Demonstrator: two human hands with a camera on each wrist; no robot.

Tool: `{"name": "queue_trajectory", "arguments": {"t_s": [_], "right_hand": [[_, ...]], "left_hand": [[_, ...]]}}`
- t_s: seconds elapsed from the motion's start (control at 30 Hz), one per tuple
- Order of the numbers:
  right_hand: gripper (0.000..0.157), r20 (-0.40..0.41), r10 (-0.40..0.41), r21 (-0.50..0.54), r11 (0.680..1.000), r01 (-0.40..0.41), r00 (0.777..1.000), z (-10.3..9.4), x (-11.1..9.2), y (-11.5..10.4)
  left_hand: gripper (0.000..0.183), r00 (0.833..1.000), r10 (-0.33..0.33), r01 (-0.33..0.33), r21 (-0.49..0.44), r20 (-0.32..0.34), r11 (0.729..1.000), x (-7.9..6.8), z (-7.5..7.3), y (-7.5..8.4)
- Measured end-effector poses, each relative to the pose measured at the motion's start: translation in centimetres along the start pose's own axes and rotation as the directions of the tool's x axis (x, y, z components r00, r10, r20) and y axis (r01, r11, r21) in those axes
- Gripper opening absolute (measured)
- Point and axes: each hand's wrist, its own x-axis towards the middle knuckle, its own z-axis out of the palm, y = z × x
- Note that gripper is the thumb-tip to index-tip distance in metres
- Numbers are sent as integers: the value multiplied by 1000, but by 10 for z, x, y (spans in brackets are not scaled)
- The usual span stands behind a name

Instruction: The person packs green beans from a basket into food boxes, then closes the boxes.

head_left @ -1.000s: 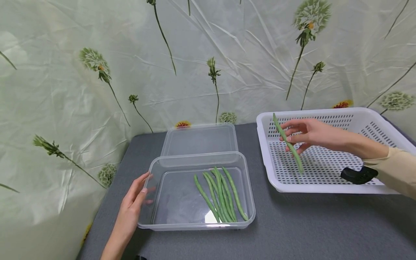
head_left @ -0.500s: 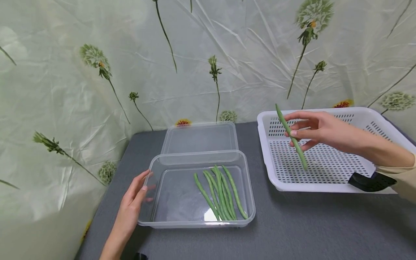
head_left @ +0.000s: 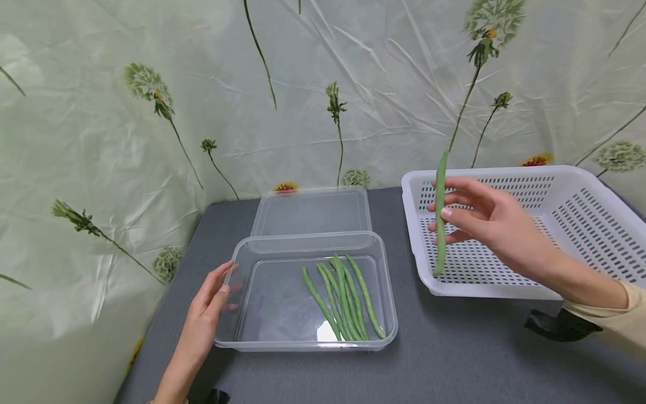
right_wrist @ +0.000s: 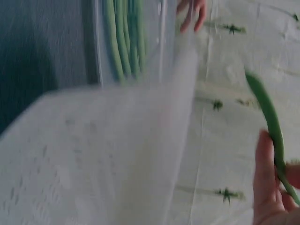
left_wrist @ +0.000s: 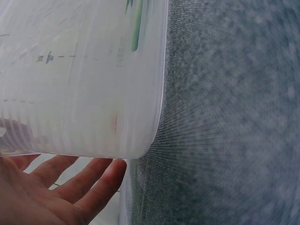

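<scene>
In the head view my right hand [head_left: 497, 224] pinches one green bean [head_left: 441, 216] between thumb and fingers, above the left part of a white perforated basket [head_left: 419, 264]. The bean stands nearly upright; in the right wrist view the bean [right_wrist: 268, 110] rises past my fingertips. A clear plastic container [head_left: 272, 347] on the table bears several green beans [head_left: 345, 303] side by side in its right half. My left hand [head_left: 202, 317] rests against the container's left side, some fingers seen through the wall. In the left wrist view its extended fingers [left_wrist: 93, 187] lie along the outer wall.
Behind the container lies a clear lid [head_left: 313, 210], flat on the grey table [head_left: 419, 359]. A flower-printed curtain [head_left: 282, 129] hangs along the back and left. The basket stands to the right of the container with a strip of table between.
My right hand has moved slightly left and turned, still pinching the bean, which has swung from slanted to nearly upright. My left hand and the container stay in place; the head view shifts slightly.
</scene>
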Motion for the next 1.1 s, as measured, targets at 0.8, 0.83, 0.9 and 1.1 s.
{"name": "queue_trajectory", "arguments": {"t_s": [0.8, 0.83, 0.9, 1.1], "right_hand": [[44, -94, -264, 209, 938, 278, 960, 120, -15, 35], [41, -83, -262, 175, 946, 273, 962, 122, -14, 37], [37, -61, -264, 73, 961, 268, 963, 125, -14, 41], [34, -6, -277, -263, 928, 266, 961, 132, -14, 53]], "left_hand": [[42, 1000, -1, 1, -17, 7, 1000, -1, -1, 2], [42, 1000, -2, 2, -16, 8, 1000, -1, -1, 2], [42, 1000, -3, 4, -17, 6, 1000, -1, -1, 2], [41, 1000, 2, -2, -16, 3, 1000, -1, 0, 2]]}}
